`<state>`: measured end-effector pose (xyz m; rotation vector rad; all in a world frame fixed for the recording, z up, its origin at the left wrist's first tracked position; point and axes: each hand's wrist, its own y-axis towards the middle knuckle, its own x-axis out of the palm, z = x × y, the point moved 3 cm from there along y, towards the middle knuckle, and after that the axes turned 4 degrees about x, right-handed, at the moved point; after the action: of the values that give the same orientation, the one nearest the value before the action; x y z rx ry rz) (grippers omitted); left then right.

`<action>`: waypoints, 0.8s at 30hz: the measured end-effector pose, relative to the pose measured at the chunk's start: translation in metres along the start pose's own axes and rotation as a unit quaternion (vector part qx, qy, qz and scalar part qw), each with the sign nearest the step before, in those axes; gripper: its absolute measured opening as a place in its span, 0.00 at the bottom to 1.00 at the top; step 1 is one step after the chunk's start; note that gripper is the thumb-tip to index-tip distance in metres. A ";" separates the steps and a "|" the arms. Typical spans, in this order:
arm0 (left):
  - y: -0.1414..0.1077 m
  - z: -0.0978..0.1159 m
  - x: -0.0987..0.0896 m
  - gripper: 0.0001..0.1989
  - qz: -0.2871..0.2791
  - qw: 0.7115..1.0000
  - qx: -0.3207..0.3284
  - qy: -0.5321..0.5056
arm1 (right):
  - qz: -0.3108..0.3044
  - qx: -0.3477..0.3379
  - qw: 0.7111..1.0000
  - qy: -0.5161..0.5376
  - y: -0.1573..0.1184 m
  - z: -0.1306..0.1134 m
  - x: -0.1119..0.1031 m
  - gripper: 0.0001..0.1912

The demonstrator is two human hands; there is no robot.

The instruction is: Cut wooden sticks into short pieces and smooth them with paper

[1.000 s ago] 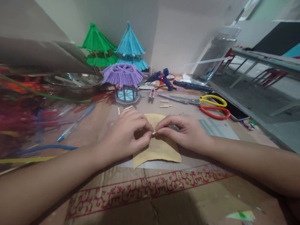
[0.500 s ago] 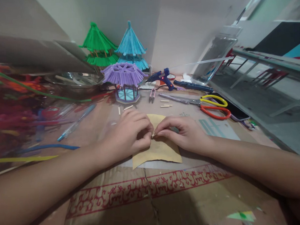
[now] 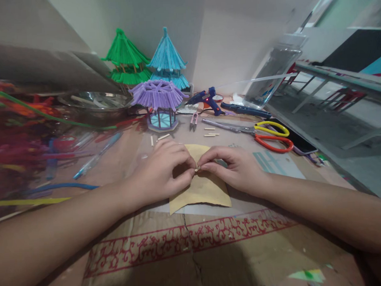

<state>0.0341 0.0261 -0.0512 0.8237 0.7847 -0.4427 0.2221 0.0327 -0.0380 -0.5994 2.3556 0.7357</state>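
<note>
Over a curled yellow sheet point(image 3: 207, 194), my left hand point(image 3: 171, 168) and my right hand point(image 3: 230, 166) meet fingertip to fingertip. Both pinch a tiny pale stick piece point(image 3: 197, 169), mostly covered by the fingers. Several short pale sticks point(image 3: 211, 135) lie just beyond the hands. Behind them stands a small pavilion with a purple pipe-cleaner roof point(image 3: 157, 94) and dark posts. Scissors point(image 3: 255, 130) with yellow and red handles rest to the right of it.
Green point(image 3: 125, 53) and blue point(image 3: 166, 56) pavilions stand at the back. A blue glue gun point(image 3: 208, 101), small snips point(image 3: 194, 121), a dark-handled tool point(image 3: 245, 109) and a phone point(image 3: 298, 141) lie beyond. Blurred pipe cleaners point(image 3: 12, 136) and a metal bowl point(image 3: 95, 100) are at left.
The fingertips of both hands have shifted slightly up and to the right, with the small stick piece between them. The surrounding objects have stayed in place.
</note>
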 end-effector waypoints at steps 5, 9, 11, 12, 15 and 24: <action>0.000 -0.001 0.001 0.05 0.001 1.000 0.006 0.001 | -0.016 0.027 0.998 0.049 0.001 0.003 0.002 0.03; -0.001 -0.001 0.001 0.05 0.007 1.000 0.014 -0.001 | -0.057 0.085 0.986 0.130 0.002 0.008 0.005 0.05; -0.001 -0.001 0.001 0.05 0.008 1.000 0.016 -0.001 | -0.078 0.106 0.976 0.171 0.003 0.009 0.006 0.06; -0.001 0.000 0.000 0.05 0.010 1.000 0.017 -0.002 | -0.087 0.109 0.973 0.182 0.003 0.010 0.006 0.07; 0.000 0.002 0.000 0.05 0.016 1.000 0.025 -0.003 | -0.108 0.080 0.980 0.147 0.003 0.008 0.006 0.08; 0.001 0.000 -0.004 0.07 0.014 1.000 -0.005 -0.010 | -0.054 0.038 0.995 0.081 0.002 0.008 0.002 0.09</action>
<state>0.0322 0.0266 -0.0478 0.8185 0.7558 -0.4197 0.2231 0.0386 -0.0440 -0.7716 2.4646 0.5660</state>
